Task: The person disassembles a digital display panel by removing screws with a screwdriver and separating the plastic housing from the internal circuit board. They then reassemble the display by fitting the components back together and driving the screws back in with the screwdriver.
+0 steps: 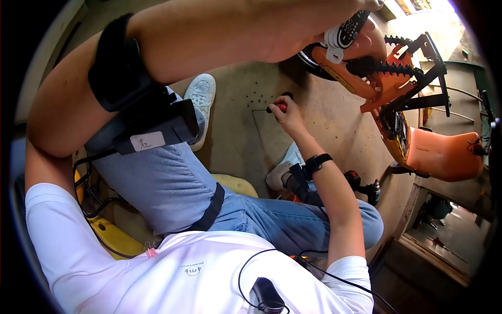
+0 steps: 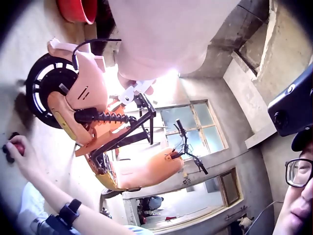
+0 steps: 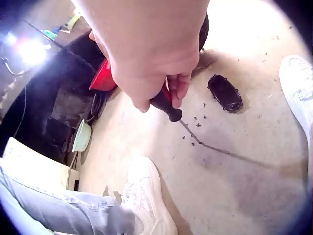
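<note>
My right hand [image 1: 288, 116] [image 3: 151, 58] grips a red and black screwdriver [image 3: 167, 104], whose thin shaft slants down among several small dark screw-like bits [image 3: 193, 143] on the floor. Its tip is at or just above the floor. A black oval part [image 3: 225, 93] lies beside them. Raised high, my left hand [image 1: 314, 29] [image 2: 159, 56] holds a small white piece [image 2: 133, 93]; a black patterned section [image 1: 353, 30] shows with it in the head view. The left fingers are partly hidden.
An orange two-wheeled vehicle [image 1: 444, 153] [image 2: 142, 171] stands at the right, its coil springs and black frame exposed. A drill [image 1: 374, 192] lies near my right knee. White shoes [image 1: 201, 99] flank the floor; a red container [image 3: 103, 78] and a pale green bowl [image 3: 82, 136] are beyond.
</note>
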A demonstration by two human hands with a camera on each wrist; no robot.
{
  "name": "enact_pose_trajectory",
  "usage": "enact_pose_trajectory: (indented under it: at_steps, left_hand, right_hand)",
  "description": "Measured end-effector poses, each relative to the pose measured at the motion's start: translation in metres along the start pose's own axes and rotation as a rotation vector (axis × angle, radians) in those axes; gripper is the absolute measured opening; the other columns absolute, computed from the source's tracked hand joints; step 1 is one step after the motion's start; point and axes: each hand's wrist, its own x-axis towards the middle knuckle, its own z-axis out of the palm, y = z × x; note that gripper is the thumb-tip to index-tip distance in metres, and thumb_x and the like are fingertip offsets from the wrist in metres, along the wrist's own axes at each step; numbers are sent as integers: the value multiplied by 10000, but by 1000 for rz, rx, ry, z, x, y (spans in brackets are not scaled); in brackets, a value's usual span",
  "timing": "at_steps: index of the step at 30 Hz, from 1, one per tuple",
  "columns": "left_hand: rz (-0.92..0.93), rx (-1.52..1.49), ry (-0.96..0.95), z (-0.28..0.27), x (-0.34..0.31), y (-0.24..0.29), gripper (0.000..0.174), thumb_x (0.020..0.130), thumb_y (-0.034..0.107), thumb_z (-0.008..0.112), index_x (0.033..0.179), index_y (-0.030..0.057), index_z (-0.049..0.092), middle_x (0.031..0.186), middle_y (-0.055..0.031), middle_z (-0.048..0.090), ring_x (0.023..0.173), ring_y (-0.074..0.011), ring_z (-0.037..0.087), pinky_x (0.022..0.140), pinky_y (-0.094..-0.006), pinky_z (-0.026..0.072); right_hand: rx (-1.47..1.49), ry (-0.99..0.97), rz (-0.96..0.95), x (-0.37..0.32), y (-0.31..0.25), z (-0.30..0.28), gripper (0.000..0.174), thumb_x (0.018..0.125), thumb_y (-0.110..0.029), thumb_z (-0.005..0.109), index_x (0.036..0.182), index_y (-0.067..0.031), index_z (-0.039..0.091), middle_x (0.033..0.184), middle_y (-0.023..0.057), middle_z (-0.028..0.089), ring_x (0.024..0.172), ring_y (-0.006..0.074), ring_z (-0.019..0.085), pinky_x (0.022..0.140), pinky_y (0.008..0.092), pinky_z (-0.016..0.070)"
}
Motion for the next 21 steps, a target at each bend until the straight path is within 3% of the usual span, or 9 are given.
enact_pose_trajectory:
  at_steps: [5,8,10,12,14,15,18,20,21]
  left_hand:
    - [76,-36,-29,1,-1,-8,173,996,163,452,1077,67,571,912,-40,580,809,-148,488,719,-294,400]
    - [5,-59,39,7,2,-2,187,996,160,454,1098,60,574,923,-41,586,832,-149,500,728,-293,405]
    - [-58,-120,113,12,6,4,196,996,159,455,1111,55,576,930,-41,590,848,-150,507,734,-292,409]
    - [-153,-191,217,16,9,12,207,996,157,456,1125,50,577,937,-42,594,864,-150,515,741,-291,412]
    - [-314,-241,389,23,9,20,218,996,156,457,1139,45,579,945,-42,598,879,-151,522,747,-290,416]
    - [-146,-335,234,11,8,-4,252,1010,202,477,1165,31,579,962,-52,624,866,-157,572,736,-290,456]
    - [-156,-213,271,-6,18,-27,317,991,330,571,1141,50,573,1002,-12,618,876,-73,612,787,-238,515]
    - [-128,-112,269,-5,21,-24,353,968,298,576,1207,39,560,975,-5,590,868,-88,601,782,-242,511]
    - [-135,-146,310,-4,21,-25,305,948,284,574,1109,27,592,946,-27,602,867,-106,588,784,-257,479]
  right_hand:
    - [59,21,-15,-1,-11,-9,293,864,-249,733,1034,-36,625,870,98,692,790,175,651,745,319,520]
    - [-20,46,-31,0,-36,-32,267,872,-224,726,1033,-32,633,837,71,674,774,135,626,728,297,512]
    - [22,47,75,-12,-79,-56,241,874,-204,724,1023,-31,648,808,49,654,759,116,611,705,289,503]
    - [-1,65,-50,-15,-93,-84,232,868,-197,732,1006,-25,657,809,42,643,763,109,605,690,271,500]
    - [7,102,-40,-36,-133,-113,218,886,-188,717,992,-6,659,831,33,642,768,95,600,691,233,492]
    - [76,121,-82,-45,-145,-129,211,903,-178,700,1001,4,654,862,42,654,791,95,607,701,225,496]
    - [277,218,-134,-86,-202,-167,187,957,-138,635,1048,25,623,995,91,692,865,104,634,712,234,517]
    - [302,287,-203,-112,-223,-192,179,986,-126,578,1087,22,594,1091,136,691,919,138,647,752,268,531]
    - [343,329,-232,-126,-231,-201,184,1001,-139,550,1099,14,584,1105,148,686,925,148,649,779,277,527]
